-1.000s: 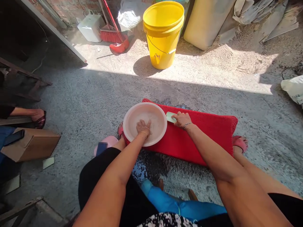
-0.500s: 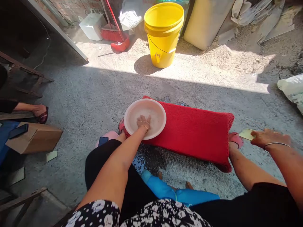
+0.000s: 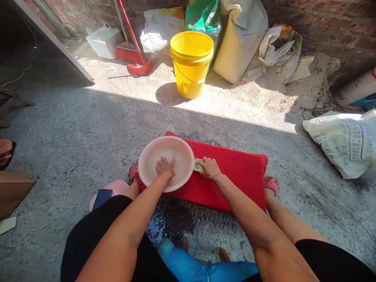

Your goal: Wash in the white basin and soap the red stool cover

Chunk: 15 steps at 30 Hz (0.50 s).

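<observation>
A pale pink basin (image 3: pixel 143 158) with cloudy water sits on the left end of a low support covered by a red cloth (image 3: pixel 235 168). My left hand (image 3: pixel 166 167) reaches down inside the basin, its fingers spread and partly veiled by the water; I see nothing held in it. Over the red cloth, my right hand (image 3: pixel 210 168) grips a thin, flat pale green piece (image 3: pixel 199 164). That piece's left end meets the basin's right rim; whether they touch I cannot tell.
A yellow bucket (image 3: pixel 192 66) stands ahead in the sun, with a red broom and dustpan (image 3: pixel 139 68) to its left. Full sacks (image 3: pixel 241 43) lean at the wall. Another sack (image 3: pixel 346 141) lies right. A phone (image 3: pixel 102 198) rests on something pink near my left foot.
My right hand has come in from the far right with the pale green piece, up to the basin's rim. My left hand stays in the basin. The view has shifted right and up.
</observation>
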Tool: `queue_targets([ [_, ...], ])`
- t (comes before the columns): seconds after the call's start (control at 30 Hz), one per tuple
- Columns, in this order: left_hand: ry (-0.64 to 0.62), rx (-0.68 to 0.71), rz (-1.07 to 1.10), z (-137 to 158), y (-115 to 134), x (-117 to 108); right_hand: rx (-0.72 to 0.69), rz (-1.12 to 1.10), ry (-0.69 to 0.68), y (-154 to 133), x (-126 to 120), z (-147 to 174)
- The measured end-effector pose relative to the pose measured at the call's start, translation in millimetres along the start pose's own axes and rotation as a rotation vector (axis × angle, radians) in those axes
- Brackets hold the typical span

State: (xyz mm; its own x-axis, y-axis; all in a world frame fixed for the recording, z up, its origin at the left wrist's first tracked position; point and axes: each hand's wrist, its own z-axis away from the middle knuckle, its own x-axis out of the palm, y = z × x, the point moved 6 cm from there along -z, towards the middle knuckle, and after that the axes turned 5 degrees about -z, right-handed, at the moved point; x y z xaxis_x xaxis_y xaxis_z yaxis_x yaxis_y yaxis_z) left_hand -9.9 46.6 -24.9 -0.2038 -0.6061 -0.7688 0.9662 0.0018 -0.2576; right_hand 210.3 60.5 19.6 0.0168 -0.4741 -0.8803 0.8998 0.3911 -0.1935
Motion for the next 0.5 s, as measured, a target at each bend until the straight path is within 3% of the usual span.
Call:
queue_targets([
  [0.07,-0.002,-0.001,-0.008,-2,0,3,0.001,0.01,-0.032,16,6,7],
  [0.13,-0.009,0.0,-0.011,-4,0,4,0.064,0.037,-0.061,56,11,33],
  [0.27,-0.02,-0.022,-0.024,-1,1,-1,0.35,0.084,-0.111,183,23,124],
  [0.37,-0.013,-0.009,-0.036,0,2,-5,0.684,0.097,-0.161,272,28,185],
  [0.43,-0.027,-0.016,-0.047,1,1,-3,0.806,0.127,-0.143,294,21,205],
  [0.5,-0.024,-0.028,-0.061,-2,-1,0,0.776,0.134,-0.084,282,7,197],
])
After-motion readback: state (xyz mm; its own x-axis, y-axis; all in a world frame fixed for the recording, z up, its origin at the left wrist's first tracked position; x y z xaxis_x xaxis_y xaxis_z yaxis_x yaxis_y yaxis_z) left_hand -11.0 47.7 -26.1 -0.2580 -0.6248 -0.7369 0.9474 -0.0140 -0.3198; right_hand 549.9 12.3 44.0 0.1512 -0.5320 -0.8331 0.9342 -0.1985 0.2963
